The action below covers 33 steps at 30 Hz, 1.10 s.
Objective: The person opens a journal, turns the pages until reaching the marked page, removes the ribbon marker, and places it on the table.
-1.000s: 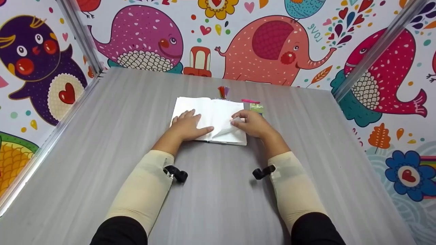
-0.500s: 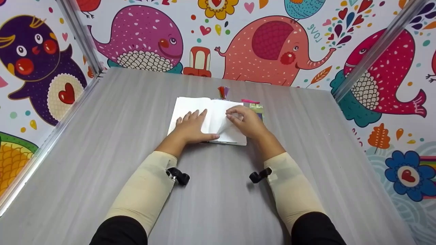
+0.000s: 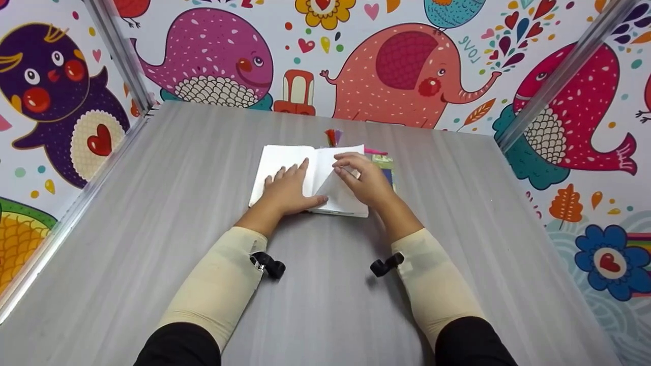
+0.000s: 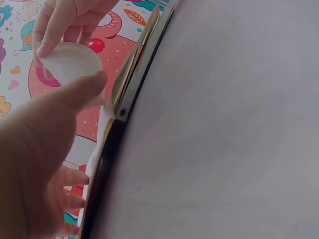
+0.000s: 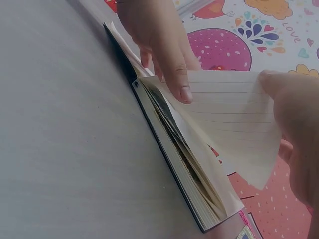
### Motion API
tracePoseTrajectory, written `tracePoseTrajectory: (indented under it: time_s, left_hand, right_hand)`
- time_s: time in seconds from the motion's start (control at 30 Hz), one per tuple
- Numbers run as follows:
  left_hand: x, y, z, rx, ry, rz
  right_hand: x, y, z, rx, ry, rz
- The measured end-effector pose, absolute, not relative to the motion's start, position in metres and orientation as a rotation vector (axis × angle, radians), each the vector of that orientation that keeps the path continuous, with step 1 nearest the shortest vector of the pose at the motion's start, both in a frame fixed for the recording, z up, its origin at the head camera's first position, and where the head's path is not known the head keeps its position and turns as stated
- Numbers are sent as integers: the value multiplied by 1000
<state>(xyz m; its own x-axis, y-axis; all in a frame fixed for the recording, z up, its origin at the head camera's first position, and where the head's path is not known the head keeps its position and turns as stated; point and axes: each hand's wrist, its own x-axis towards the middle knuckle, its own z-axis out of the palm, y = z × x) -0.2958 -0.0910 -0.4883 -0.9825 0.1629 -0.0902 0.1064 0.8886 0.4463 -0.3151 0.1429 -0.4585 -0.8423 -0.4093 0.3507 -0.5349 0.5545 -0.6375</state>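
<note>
An open notebook [image 3: 351, 204] with white pages lies on the grey table. My left hand [image 3: 287, 194] rests spread on its left page, the thumb reaching across the gutter. My right hand [image 3: 370, 182] pinches one page between thumb and fingers over the right half. That page [image 5: 224, 94] is lined, and in the right wrist view it stands lifted off the stack beneath. In the left wrist view the page [image 4: 75, 62] bends in a curve between the right fingers and my left thumb. Several uneven sheets show along the notebook's lower edge.
Behind the notebook lies a bundle of orange and purple strands [image 3: 333, 138]. To its right are a pink slim item [image 3: 376, 151] and a green and blue printed piece [image 3: 383, 163], partly covered. Printed cartoon walls [image 3: 213, 56] enclose the grey table [image 3: 315, 284].
My right hand has moved left and slightly farther away, lifting the pinched page toward the gutter. My left hand has shifted right and nearer, its thumb now past the gutter.
</note>
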Motion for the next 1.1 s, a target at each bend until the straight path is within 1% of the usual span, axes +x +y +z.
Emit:
tracePoseTrajectory:
  time_s: [0.37,0.6,0.7,0.9,1.1]
  left_hand:
    - [-296,-91,-486,197,2966,695]
    - [-297,-94,-488,241,3043,706]
    - [-298,-96,-488,272,3082,700]
    - [-298,-97,-488,309,3159,714]
    - [-297,-97,-486,333,3209,713]
  right_hand:
    - [-315,148,-457,786,-2679,1116]
    - [-318,152,-456,795,-2773,1041]
    - [-318,154,-454,810,-2898,923]
    - [-318,158,-456,804,-3176,547]
    - [-323,159,-464,786,-3245,403]
